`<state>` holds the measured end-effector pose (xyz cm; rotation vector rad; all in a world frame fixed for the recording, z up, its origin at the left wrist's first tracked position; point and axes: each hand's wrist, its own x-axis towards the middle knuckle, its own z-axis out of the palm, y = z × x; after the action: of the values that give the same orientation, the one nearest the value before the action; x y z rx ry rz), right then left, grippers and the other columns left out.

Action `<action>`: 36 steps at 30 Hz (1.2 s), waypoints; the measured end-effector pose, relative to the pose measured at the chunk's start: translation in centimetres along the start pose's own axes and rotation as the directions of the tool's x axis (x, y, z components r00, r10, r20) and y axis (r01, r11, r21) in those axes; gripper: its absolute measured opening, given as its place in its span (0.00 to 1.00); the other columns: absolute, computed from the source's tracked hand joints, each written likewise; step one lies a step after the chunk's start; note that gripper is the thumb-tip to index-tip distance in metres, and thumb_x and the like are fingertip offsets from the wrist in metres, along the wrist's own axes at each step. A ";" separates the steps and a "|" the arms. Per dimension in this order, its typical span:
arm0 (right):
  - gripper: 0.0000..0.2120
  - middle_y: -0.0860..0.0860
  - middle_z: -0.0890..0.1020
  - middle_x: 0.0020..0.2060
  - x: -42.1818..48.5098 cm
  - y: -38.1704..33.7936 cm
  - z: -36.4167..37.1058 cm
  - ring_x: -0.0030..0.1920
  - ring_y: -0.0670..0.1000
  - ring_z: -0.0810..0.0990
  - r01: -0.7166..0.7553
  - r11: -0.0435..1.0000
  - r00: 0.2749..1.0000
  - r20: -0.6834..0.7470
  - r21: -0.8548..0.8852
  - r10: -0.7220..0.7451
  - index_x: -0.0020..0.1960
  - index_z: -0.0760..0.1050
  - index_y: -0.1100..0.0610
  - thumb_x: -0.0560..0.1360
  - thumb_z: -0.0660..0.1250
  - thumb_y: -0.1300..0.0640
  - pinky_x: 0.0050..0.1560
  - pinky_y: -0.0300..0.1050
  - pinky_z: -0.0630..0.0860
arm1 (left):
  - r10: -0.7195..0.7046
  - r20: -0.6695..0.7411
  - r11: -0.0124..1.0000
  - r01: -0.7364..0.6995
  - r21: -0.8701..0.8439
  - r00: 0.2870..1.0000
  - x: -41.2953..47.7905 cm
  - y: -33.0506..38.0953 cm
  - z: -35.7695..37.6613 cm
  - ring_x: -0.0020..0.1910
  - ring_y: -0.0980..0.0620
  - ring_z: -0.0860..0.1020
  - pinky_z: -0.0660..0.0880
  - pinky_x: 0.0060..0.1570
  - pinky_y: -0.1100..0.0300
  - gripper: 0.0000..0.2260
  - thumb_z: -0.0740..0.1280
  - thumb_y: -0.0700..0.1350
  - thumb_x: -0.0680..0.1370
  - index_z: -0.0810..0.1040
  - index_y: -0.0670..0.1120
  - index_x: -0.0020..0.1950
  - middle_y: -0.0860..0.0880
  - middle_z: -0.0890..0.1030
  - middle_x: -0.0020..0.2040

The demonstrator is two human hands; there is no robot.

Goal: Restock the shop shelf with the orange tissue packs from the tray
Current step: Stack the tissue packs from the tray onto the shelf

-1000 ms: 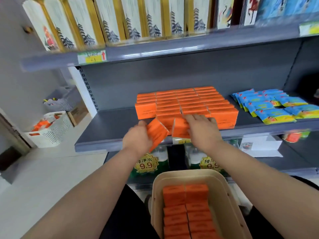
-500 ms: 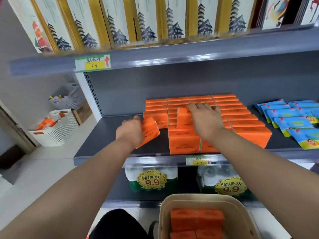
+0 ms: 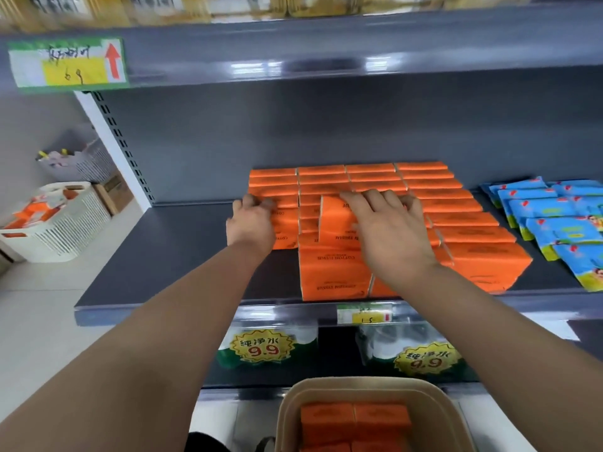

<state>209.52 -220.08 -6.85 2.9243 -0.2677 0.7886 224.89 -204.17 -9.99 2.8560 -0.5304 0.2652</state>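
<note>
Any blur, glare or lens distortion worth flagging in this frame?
Head view: motion blur smears the top-shelf goods; light glare streaks the upper shelf edge; the wide-angle lens bows the shelf lines; the orange tissue packs are soft but legible.

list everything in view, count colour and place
orange tissue packs: many, orange, rows on middle shelf; a few more in tray
tray: one, beige, bottom centre
blue packets: several, blue and yellow, shelf right
water packs: two, green-white, 9.9 stickers, lower shelf
price tags: two, yellow-green, on shelf edges
baskets: two, white and grey, far left
left hand: grips one orange pack, left column
right hand: fingers spread on an upright pack
</note>
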 end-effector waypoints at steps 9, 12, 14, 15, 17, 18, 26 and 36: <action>0.26 0.51 0.75 0.63 2.4 -2.3 -2.5 0.64 0.56 0.70 -0.014 0.998 0.999 0.046 0.063 0.011 0.71 0.63 0.48 0.75 0.64 0.59 0.60 0.54 0.64 | -0.071 -0.156 0.964 0.028 -0.263 0.985 -2.1 -3.0 -1.5 0.63 0.42 0.64 0.73 0.55 0.49 0.26 0.61 0.30 0.71 0.66 0.44 0.68 0.43 0.65 0.67; 0.24 0.52 0.74 0.63 4.5 -5.5 -2.9 0.65 0.56 0.70 0.031 0.985 0.999 0.020 0.168 -0.035 0.71 0.64 0.49 0.76 0.65 0.56 0.61 0.55 0.66 | -0.175 -0.187 0.905 0.084 -0.417 0.967 -4.4 -4.6 -2.8 0.63 0.42 0.65 0.68 0.56 0.54 0.27 0.60 0.29 0.71 0.66 0.43 0.69 0.43 0.67 0.66; 0.23 0.52 0.73 0.61 5.9 -8.1 -2.5 0.64 0.56 0.70 0.090 0.964 0.995 0.018 0.252 -0.097 0.69 0.66 0.49 0.76 0.66 0.55 0.60 0.55 0.68 | -0.209 -0.179 0.889 0.111 -0.445 0.961 -6.0 -5.4 -3.1 0.65 0.42 0.65 0.67 0.57 0.55 0.29 0.59 0.28 0.70 0.66 0.43 0.70 0.43 0.67 0.66; 0.23 0.53 0.73 0.61 6.5 -9.3 -2.2 0.64 0.56 0.70 0.115 0.953 0.991 0.027 0.281 -0.127 0.69 0.67 0.50 0.75 0.67 0.55 0.60 0.55 0.68 | -0.209 -0.175 0.891 0.114 -0.439 0.962 -6.7 -5.8 -3.1 0.65 0.42 0.65 0.66 0.57 0.55 0.28 0.59 0.28 0.70 0.65 0.42 0.70 0.42 0.67 0.67; 0.23 0.53 0.71 0.61 7.3 -11.2 -1.2 0.64 0.56 0.69 0.141 0.943 0.984 0.064 0.300 -0.167 0.69 0.67 0.50 0.75 0.68 0.56 0.60 0.55 0.69 | -0.204 -0.171 0.897 0.114 -0.427 0.964 -7.6 -6.7 -2.9 0.65 0.42 0.65 0.66 0.57 0.55 0.27 0.58 0.28 0.71 0.65 0.42 0.71 0.42 0.66 0.67; 0.24 0.53 0.71 0.61 7.6 -11.9 -0.6 0.64 0.56 0.69 0.140 0.944 0.981 0.088 0.300 -0.174 0.68 0.67 0.50 0.74 0.68 0.56 0.60 0.55 0.69 | -0.206 -0.166 0.899 0.119 -0.422 0.964 -7.8 -7.2 -3.0 0.65 0.42 0.65 0.67 0.57 0.55 0.27 0.58 0.28 0.72 0.65 0.42 0.71 0.42 0.66 0.67; 0.25 0.55 0.69 0.60 6.9 -12.2 4.2 0.65 0.57 0.67 0.054 0.981 0.944 0.310 0.187 -0.111 0.68 0.68 0.54 0.72 0.66 0.65 0.61 0.54 0.68 | -0.133 -0.011 0.930 0.121 -0.348 0.991 -6.6 -8.9 -3.4 0.65 0.44 0.69 0.70 0.56 0.54 0.25 0.59 0.31 0.74 0.66 0.44 0.72 0.44 0.68 0.68; 0.24 0.55 0.71 0.60 5.7 -11.5 5.3 0.65 0.56 0.68 0.085 0.986 0.948 0.294 0.142 -0.124 0.67 0.68 0.53 0.73 0.68 0.64 0.63 0.55 0.67 | 0.050 0.217 0.923 0.038 -0.383 0.975 -6.8 -6.8 -1.7 0.62 0.44 0.75 0.74 0.58 0.48 0.24 0.58 0.33 0.75 0.65 0.46 0.70 0.44 0.76 0.63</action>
<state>219.25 -210.39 -9.10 3.1436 -0.0842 0.3518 220.97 -195.26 -11.07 2.5086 -0.5609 -0.1507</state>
